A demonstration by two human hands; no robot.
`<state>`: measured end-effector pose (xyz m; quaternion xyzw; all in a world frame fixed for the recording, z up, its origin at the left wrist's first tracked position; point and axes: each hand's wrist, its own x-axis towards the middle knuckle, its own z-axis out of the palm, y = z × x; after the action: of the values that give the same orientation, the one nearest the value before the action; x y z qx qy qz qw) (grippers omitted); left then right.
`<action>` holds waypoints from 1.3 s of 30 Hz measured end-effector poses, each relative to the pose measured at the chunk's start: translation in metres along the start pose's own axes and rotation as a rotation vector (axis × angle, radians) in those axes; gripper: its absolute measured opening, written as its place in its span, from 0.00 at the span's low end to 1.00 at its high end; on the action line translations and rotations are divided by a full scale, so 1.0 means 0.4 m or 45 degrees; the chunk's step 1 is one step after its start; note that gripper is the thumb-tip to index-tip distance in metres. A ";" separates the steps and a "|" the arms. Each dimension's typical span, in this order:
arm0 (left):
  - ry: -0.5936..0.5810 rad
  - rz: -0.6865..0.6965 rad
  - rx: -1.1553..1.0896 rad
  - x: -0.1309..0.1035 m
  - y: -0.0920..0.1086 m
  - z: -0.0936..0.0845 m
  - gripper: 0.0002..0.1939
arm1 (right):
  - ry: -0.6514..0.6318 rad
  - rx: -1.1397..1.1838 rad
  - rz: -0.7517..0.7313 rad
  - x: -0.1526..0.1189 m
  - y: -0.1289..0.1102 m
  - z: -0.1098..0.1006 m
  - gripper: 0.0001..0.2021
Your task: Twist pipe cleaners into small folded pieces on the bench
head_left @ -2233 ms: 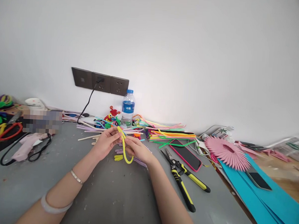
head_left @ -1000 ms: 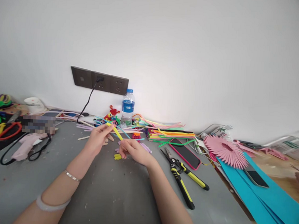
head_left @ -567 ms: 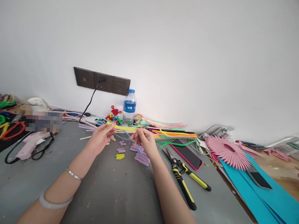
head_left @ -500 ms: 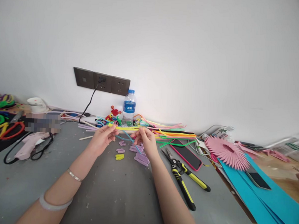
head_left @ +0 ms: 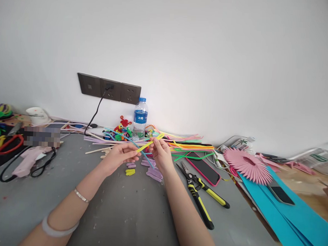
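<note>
Between my two hands runs a yellow pipe cleaner (head_left: 144, 147), slanting up to the right, with a bent or doubled part at its right end. My left hand (head_left: 121, 156) pinches its lower left end. Near the upper end, the fingers of my right hand (head_left: 160, 151) are closed on it. A thin blue pipe cleaner (head_left: 130, 139) crosses behind or beside it; whether a hand also grips that one I cannot tell. Below the hands lie short yellow pieces (head_left: 130, 172) and bundled purple pieces (head_left: 154, 174) on the grey table (head_left: 120, 216).
Pliers (head_left: 197, 191) and a red-cased phone (head_left: 204, 169) lie to the right. A water bottle (head_left: 140, 118) stands by the wall amid long pipe cleaners (head_left: 190, 147). A pink glue gun (head_left: 30, 162) is at left. Blue sheets (head_left: 282, 217) and a pink paper fan (head_left: 246, 166) are at right.
The yellow pipe cleaner has gone from level to slanted. My left hand has moved down and right, and my right hand's end is now higher. A hand has appeared at the far left edge.
</note>
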<state>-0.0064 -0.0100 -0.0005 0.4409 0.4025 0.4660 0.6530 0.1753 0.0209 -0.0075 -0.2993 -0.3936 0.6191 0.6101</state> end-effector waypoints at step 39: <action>-0.273 -0.027 -0.268 -0.014 -0.006 0.035 0.17 | 0.222 -2.726 0.582 -0.399 -0.235 -0.301 0.15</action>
<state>0.0058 -0.0187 0.0018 0.4128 0.2842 0.4489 0.7398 0.3387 -0.1278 -0.0065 -0.7825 -0.6180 0.0320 -0.0689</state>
